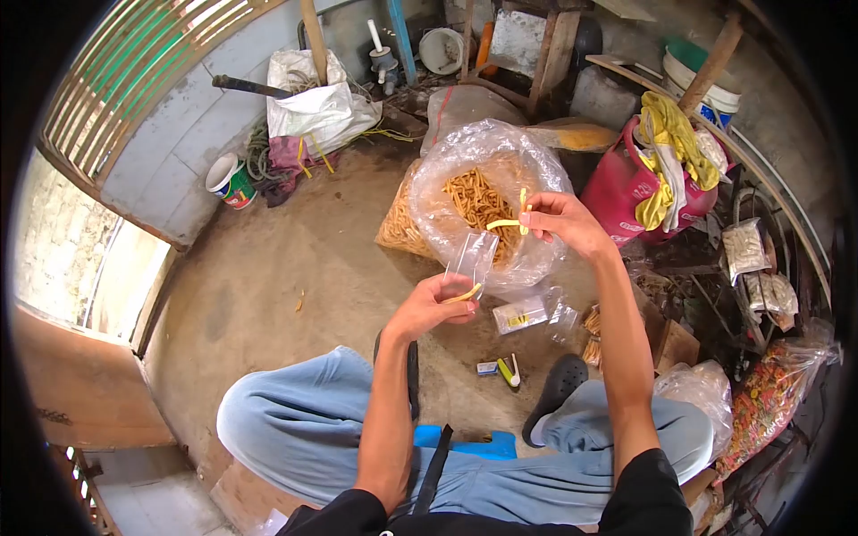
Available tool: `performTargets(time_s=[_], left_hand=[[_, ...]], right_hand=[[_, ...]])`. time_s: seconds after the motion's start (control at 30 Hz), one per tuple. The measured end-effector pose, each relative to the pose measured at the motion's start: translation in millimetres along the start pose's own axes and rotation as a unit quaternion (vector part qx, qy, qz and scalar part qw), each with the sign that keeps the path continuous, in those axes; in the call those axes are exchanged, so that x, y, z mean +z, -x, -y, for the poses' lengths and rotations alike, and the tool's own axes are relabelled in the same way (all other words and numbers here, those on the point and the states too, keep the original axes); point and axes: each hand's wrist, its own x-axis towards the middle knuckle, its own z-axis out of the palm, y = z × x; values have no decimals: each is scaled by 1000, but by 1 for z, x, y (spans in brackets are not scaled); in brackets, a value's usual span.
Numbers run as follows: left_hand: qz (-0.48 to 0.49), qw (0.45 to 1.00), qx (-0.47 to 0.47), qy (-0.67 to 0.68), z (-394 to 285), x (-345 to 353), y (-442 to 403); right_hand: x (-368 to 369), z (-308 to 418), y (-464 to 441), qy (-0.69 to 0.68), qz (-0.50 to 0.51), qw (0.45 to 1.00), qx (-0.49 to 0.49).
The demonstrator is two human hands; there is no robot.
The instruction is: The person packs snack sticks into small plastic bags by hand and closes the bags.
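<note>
A large clear plastic bag (pixel 429 192) full of brown stick-shaped snacks (pixel 478 201) stands open in front of me. My left hand (pixel 433 306) is closed on a small clear plastic bag (pixel 472 256), with a yellowish stick (pixel 465 294) lying across its fingers. Over the right side of the big bag's mouth, my right hand (pixel 565 221) pinches pale yellow sticks (pixel 504 223), one upright and one pointing left. The small bag hangs near the big bag's front rim.
On the floor lie a small packet (pixel 520 315), a green and white stapler (pixel 509 371) and a small blue box (pixel 487 368). A red bin (pixel 617 192) with yellow cloth stands right. A white bucket (pixel 230 181) and a white sack (pixel 313 112) are at back left.
</note>
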Motion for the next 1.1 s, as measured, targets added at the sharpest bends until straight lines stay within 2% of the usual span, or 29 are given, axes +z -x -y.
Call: performTargets(time_s=[0.33,0.67,0.73,0.87,0.93,1.03,1.1], left_hand=[[54,996,24,-72,-1,10,-2],[55,994,36,-91,-1,11,1],[54,994,31,-96,-1,11,1],[62,989,31,-128,-2,14,0],[75,990,29,-113,-1,17,-1],[100,987,72,-104,3,21,-3],[91,989,67,-92,5,24,-2]], right_hand=[[10,38,32,163,35,984,-64],[7,47,44,186,16,981,-59],[10,46,43,233,9,969,-76],[23,43,41,247,33,963,-106],[30,41,40,228,81,966,-94],[35,36,38,210,104,969,-77],[36,36,38,180,113,975,-67]])
